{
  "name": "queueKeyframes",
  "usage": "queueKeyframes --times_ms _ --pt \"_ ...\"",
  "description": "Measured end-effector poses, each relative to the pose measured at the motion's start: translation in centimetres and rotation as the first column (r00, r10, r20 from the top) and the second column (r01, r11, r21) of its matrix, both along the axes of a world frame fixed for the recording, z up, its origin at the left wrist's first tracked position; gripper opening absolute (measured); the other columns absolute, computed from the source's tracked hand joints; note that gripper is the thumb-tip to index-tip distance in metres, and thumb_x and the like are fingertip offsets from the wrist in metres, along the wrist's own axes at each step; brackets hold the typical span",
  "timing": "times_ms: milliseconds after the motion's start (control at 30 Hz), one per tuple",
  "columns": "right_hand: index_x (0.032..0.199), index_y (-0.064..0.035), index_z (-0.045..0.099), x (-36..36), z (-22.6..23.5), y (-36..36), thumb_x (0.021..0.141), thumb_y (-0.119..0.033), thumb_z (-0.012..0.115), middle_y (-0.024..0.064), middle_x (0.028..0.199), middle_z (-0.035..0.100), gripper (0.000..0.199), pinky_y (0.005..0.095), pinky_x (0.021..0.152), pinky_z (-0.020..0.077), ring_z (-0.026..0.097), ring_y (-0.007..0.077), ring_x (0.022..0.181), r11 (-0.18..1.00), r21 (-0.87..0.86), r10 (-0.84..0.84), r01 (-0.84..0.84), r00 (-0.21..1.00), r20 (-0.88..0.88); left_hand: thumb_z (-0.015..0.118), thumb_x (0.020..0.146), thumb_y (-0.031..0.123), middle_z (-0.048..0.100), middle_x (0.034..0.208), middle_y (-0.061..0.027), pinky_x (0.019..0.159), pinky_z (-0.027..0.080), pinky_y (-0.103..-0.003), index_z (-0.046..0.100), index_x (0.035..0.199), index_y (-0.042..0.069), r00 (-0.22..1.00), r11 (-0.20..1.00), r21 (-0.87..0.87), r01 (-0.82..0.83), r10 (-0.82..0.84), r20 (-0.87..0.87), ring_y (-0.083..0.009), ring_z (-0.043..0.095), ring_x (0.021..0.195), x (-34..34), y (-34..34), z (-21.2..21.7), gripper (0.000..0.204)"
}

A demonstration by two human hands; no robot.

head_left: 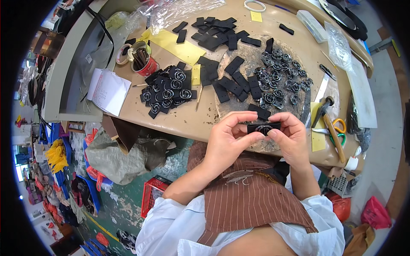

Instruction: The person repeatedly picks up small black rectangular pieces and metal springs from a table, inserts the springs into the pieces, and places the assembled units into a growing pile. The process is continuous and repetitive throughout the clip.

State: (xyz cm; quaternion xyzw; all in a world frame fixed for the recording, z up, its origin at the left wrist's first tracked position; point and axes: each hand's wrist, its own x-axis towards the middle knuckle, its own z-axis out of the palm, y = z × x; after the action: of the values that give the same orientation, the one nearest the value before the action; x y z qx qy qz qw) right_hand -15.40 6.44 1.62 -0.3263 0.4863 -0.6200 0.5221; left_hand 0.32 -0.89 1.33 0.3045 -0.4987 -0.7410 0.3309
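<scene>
Near the table's front edge, my left hand (232,133) and my right hand (291,134) pinch a short black strap piece (254,128) from both sides. A dark, shiny rose-shaped ornament shows at its middle, partly covered by my thumbs. Just beyond my fingers lies another flat black strap piece (259,112). Past it, loose shiny rose ornaments (273,77) are spread on a worn round board (305,57). Plain black strap pieces (232,85) overlap the board's left part, and more are heaped behind. To the left sits a pile of strap pieces bearing roses (166,91).
A hammer (333,132), orange-handled scissors (339,126) and a cutter knife (326,71) lie at the right. On the left are a red can of sticks (145,64), a notepad (109,91) and yellow card (179,46). A red crate (153,192) stands on the floor.
</scene>
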Motion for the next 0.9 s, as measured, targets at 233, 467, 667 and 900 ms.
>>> queueKeyframes --times_ms 233,467,667,900 --pt "0.097 0.0038 0.06 0.7 -0.7 -0.6 0.084 -0.002 0.06 0.0055 0.092 0.055 0.014 0.0193 0.069 0.0432 0.053 0.008 0.083 0.972 -0.198 -0.179 0.126 0.943 -0.28 0.066 0.078 -0.002 0.057 0.106 -0.0095 0.074 0.049 -0.021 0.062 0.098 -0.005 0.976 0.981 -0.017 -0.194 0.191 -0.105 -0.0114 0.06 0.087 -1.5 0.8 -0.3 0.021" --pt "0.092 0.0036 0.056 0.9 0.5 -0.5 0.088 -0.007 0.057 0.003 0.085 0.05 0.011 0.0199 0.065 0.0367 0.044 0.0069 0.073 0.976 -0.186 -0.178 0.113 0.907 -0.382 0.064 0.082 0.005 0.059 0.104 -0.0071 0.077 0.046 -0.023 0.063 0.095 -0.004 0.991 1.0 -0.007 -0.031 0.03 -0.133 -0.0092 0.057 0.086 -1.4 -0.4 -0.2 0.015" --pt "0.097 0.0018 0.054 0.4 0.2 -0.3 0.089 -0.01 0.056 0.0005 0.085 0.05 0.015 0.0192 0.067 0.0366 0.044 0.0051 0.075 0.992 -0.119 -0.06 0.031 0.968 -0.242 0.065 0.081 0.006 0.061 0.099 -0.0067 0.077 0.045 -0.022 0.063 0.088 -0.001 0.978 0.997 0.059 0.045 -0.032 -0.205 -0.0082 0.055 0.091 -1.3 -0.5 -0.4 0.01" --pt "0.1 0.0008 0.051 0.2 1.0 -1.1 0.089 -0.008 0.055 -0.0002 0.091 0.052 0.015 0.0194 0.073 0.0398 0.047 0.0052 0.081 0.994 -0.091 0.046 -0.052 0.996 -0.072 0.066 0.08 0.005 0.062 0.097 -0.0051 0.075 0.045 -0.024 0.065 0.09 0.001 0.975 0.907 -0.361 -0.219 0.186 -0.124 -0.0081 0.056 0.088 -1.5 0.5 -1.3 0.011"
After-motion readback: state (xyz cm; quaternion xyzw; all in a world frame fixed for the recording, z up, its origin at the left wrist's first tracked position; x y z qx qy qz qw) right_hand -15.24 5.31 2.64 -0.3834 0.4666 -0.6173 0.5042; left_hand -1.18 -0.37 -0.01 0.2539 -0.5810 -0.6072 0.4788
